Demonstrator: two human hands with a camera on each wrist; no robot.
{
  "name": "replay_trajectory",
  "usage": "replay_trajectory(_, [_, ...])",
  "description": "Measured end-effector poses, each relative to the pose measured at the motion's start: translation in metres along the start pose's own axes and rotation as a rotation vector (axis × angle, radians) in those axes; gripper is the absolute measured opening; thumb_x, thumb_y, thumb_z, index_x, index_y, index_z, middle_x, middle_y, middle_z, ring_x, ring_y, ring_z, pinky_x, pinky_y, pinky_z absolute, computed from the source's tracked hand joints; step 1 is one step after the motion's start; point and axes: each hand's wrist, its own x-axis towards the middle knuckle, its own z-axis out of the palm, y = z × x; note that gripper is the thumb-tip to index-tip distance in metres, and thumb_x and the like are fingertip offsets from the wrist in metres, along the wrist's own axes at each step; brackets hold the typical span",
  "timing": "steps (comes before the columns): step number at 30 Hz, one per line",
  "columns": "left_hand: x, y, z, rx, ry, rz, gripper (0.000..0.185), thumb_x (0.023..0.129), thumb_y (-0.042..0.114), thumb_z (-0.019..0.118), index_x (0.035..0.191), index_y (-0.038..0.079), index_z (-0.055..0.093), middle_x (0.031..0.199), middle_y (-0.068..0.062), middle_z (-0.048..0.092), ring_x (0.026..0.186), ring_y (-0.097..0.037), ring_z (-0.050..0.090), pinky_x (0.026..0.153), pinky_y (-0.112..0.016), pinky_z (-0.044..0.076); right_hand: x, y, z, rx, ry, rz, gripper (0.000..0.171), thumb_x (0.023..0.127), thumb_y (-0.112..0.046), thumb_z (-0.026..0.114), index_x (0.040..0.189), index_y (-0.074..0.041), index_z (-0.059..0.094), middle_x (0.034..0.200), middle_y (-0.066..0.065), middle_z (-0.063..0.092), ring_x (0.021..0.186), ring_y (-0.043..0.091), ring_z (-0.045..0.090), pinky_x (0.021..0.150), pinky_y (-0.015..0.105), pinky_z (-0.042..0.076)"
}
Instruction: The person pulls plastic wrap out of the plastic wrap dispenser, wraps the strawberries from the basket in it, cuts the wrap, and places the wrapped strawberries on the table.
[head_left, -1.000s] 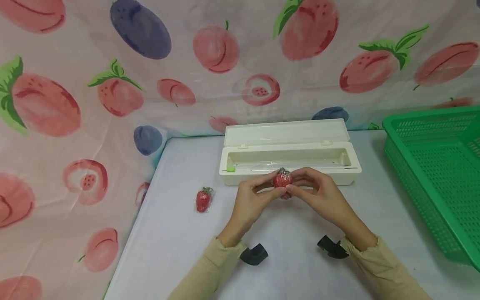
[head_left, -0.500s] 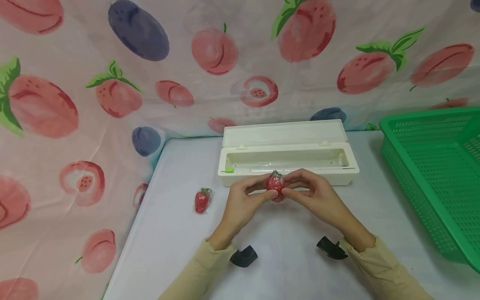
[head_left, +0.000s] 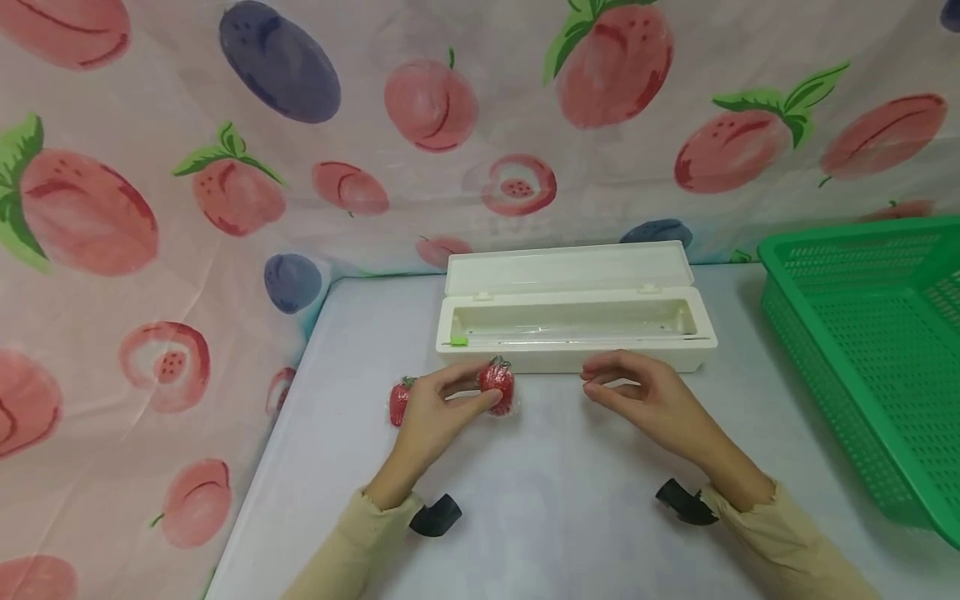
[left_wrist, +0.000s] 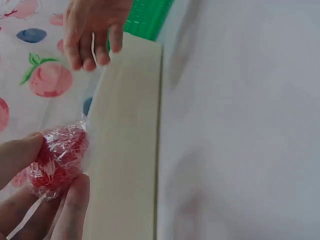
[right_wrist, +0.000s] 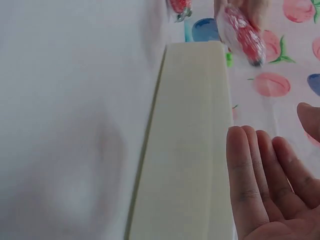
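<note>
R hand [head_left: 645, 396] let go, wrapped strawberry [head_left: 498, 382] now left, L hand [head_left: 438, 408]

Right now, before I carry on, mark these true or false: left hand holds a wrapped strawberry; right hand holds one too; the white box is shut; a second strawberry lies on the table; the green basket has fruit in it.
1. The left hand holds a wrapped strawberry. True.
2. The right hand holds one too. False: it holds nothing.
3. The white box is shut. False: its lid is open.
4. A second strawberry lies on the table. True.
5. The green basket has fruit in it. False: none shows in it.
</note>
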Motion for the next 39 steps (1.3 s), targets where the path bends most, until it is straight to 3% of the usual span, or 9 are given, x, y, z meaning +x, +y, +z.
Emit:
replay_trajectory(9, [-0.009, -0.018, -0.026, 0.192, 0.142, -0.062, 0.041, 0.081, 0.007, 0.081, 0.12, 0.004, 0.07, 0.114, -0.013, 0.068, 0.099, -0.025, 0.071, 0.077, -0.025, 0.06, -0.014, 0.015, -0.012, -0.045, 0.026, -0.048, 0.029, 0.095, -0.014, 0.069, 0.12, -0.002, 0.064, 0.115, 0.016, 0.067, 0.101, 0.006, 0.065, 0.084, 0.019, 0.056])
replay_trajectory(16, [-0.012, -0.024, -0.03, 0.409, 0.187, -0.027, 0.039, 0.082, 0.012, 0.082, 0.119, 0.003, 0.071, 0.106, -0.009, 0.073, 0.092, -0.02, 0.072, 0.073, -0.024, 0.06, -0.021, 0.028, -0.018, -0.072, 0.055, -0.056, 0.028, 0.094, -0.012, 0.068, 0.119, 0.001, 0.064, 0.115, 0.017, 0.067, 0.099, 0.004, 0.065, 0.084, 0.019, 0.055])
replay_trajectory(21, [-0.016, -0.028, -0.033, 0.531, 0.197, -0.043, 0.036, 0.083, 0.017, 0.081, 0.116, 0.006, 0.072, 0.102, -0.006, 0.074, 0.09, -0.019, 0.072, 0.073, -0.028, 0.06, -0.025, 0.034, -0.021, -0.08, 0.073, -0.077, 0.027, 0.093, -0.008, 0.07, 0.117, 0.002, 0.064, 0.113, 0.019, 0.066, 0.098, 0.003, 0.065, 0.083, 0.018, 0.055])
replay_trajectory(28, [-0.017, -0.035, -0.034, 0.606, 0.163, -0.048, 0.032, 0.086, 0.016, 0.079, 0.116, 0.007, 0.072, 0.095, -0.004, 0.074, 0.083, -0.013, 0.07, 0.069, -0.025, 0.059, -0.03, 0.039, -0.024, -0.113, 0.084, -0.091, 0.026, 0.092, -0.007, 0.07, 0.117, 0.002, 0.065, 0.113, 0.019, 0.066, 0.097, 0.002, 0.065, 0.083, 0.016, 0.054])
replay_trajectory(39, [-0.017, -0.03, -0.032, 0.685, 0.206, -0.044, 0.032, 0.085, 0.017, 0.08, 0.115, 0.008, 0.074, 0.09, -0.003, 0.075, 0.079, -0.011, 0.069, 0.068, -0.029, 0.058, -0.029, 0.04, -0.024, -0.111, 0.081, -0.14, 0.025, 0.091, -0.002, 0.07, 0.116, 0.001, 0.065, 0.111, 0.016, 0.065, 0.098, 0.002, 0.064, 0.082, 0.016, 0.054])
